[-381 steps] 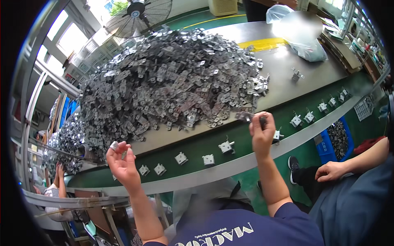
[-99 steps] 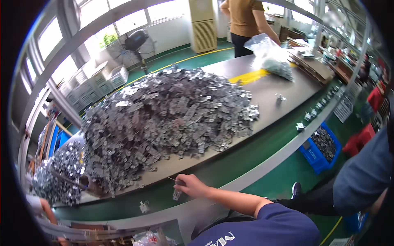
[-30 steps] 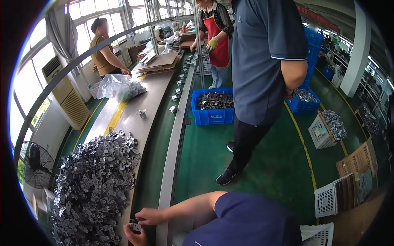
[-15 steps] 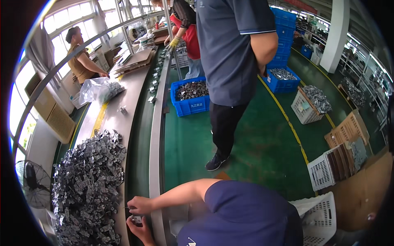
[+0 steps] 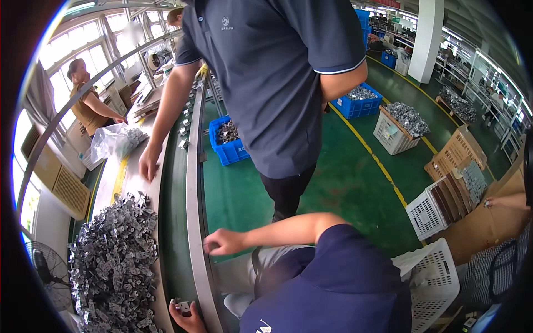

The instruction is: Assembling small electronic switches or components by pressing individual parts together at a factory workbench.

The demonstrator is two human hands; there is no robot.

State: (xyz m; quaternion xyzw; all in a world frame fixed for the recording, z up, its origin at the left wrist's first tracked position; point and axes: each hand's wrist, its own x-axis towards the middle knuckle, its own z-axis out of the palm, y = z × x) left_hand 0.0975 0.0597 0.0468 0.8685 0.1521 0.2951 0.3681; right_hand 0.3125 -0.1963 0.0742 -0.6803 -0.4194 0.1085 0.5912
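Observation:
My left hand (image 5: pixel 187 321), at the bottom over the green conveyor belt (image 5: pixel 179 244), grips a small silver metal bracket (image 5: pixel 183 307) between thumb and fingers. Beyond it and to the right, my right hand (image 5: pixel 222 242) is past the belt's metal side rail (image 5: pixel 195 222). Its fingers are curled together, and whether they pinch something small cannot be made out. Left of the belt, a large heap of metal brackets (image 5: pixel 114 266) covers the near part of the worktable (image 5: pixel 158 172).
A standing person (image 5: pixel 266 83) leans across the belt, one hand (image 5: pixel 149 161) above the table. Behind are a clear plastic bag (image 5: pixel 108 145) and another worker (image 5: pixel 89 100). Blue crates (image 5: pixel 227 152), white baskets (image 5: pixel 438 277) and a cardboard box (image 5: pixel 455 150) stand rightward. A co-worker's hand (image 5: pixel 508 202) shows far right.
My right hand has moved away from my left, rightward across the rail. The left still holds the bracket. The standing person has stretched an arm over the table; a co-worker's hand appears far right.

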